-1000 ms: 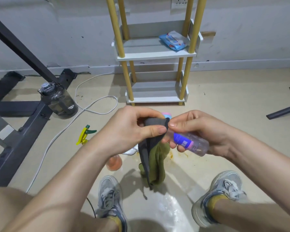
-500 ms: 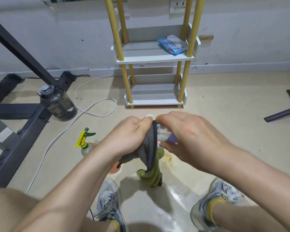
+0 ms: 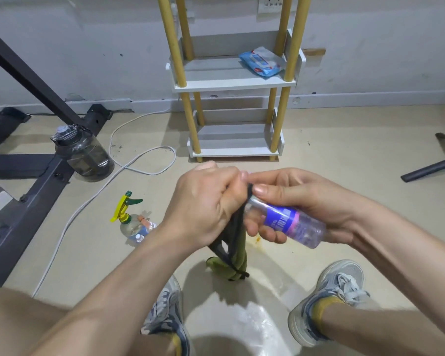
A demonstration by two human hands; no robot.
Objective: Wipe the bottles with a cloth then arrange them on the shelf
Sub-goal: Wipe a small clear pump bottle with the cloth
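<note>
Vs 0.5 s ago: right hand [image 3: 293,201] has rolled back, so the small clear plastic bottle with a purple label [image 3: 292,223] is exposed instead of hidden under the palm. Right hand grips it now, thumb on top near the neck, fingers curled under the body, base pointing lower right. Left hand [image 3: 206,209] is fisted round the dark grey and olive-green cloth [image 3: 233,255], clamped on the bottle's neck end; the rest hangs twisted below. Bottle is in the air over the beige floor [image 3: 344,150], short of the white shelf with yellow posts [image 3: 231,86]. Blue wipes packet [image 3: 261,63] on its middle tier. Spray bottle with a yellow trigger [image 3: 129,219] stands on the floor, left.
</note>
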